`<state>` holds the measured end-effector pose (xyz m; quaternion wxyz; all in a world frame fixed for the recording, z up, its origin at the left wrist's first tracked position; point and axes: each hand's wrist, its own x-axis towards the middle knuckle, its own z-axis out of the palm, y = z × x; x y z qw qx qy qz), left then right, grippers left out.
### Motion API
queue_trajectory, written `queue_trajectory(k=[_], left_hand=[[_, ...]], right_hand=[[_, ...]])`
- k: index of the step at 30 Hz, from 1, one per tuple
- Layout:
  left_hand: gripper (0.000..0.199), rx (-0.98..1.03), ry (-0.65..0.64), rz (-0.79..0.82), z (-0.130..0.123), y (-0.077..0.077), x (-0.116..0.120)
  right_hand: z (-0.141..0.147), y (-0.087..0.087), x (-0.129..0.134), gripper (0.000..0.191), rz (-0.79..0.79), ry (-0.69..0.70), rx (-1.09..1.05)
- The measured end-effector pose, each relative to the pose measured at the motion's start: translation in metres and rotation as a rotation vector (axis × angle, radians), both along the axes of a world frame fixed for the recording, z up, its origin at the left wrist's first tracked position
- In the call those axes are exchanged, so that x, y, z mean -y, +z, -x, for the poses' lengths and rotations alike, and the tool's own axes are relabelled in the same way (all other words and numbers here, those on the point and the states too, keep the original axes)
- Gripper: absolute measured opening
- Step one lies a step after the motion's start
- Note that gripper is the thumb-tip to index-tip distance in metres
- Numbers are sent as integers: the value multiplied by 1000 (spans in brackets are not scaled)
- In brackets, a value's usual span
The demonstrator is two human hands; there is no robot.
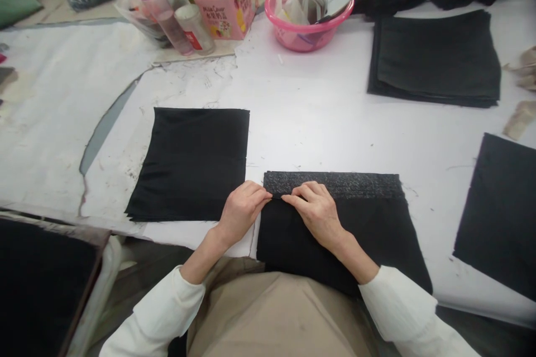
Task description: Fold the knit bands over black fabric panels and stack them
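Right in front of me lies a stack of black fabric pieces [377, 234], its lower part hanging over the table's front edge. A speckled grey band [360, 185] runs along the top of the stack. My left hand [243, 206] pinches the fabric at the band's lower left edge. Close beside it, my right hand [316, 209] pinches the same edge between thumb and finger, its palm above the cloth. To the left of my left hand sits another neat stack of black fabric [195, 162], whose lower right corner the hand partly covers.
More black fabric [435, 58] is piled at the back right, and another piece [502, 212] lies at the right edge. A pink basin [310, 39] with papers, a pink box [230, 3] and a pink bottle [163, 11] stand at the back. The white table covering [113, 117] is torn.
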<state>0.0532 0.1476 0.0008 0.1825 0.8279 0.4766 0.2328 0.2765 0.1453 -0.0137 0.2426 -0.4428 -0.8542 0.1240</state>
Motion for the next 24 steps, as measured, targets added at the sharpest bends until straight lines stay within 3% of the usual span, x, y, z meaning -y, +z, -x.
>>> queue_trajectory(k=[12,24], left_hand=[[13,-199,-119,-106,5,-3,3],[17,-158,-125,-132,4,-4,3]], right_hand=[[2,1,-2,23,-5,51,27],[1,-1,-2,26,21,59,46]])
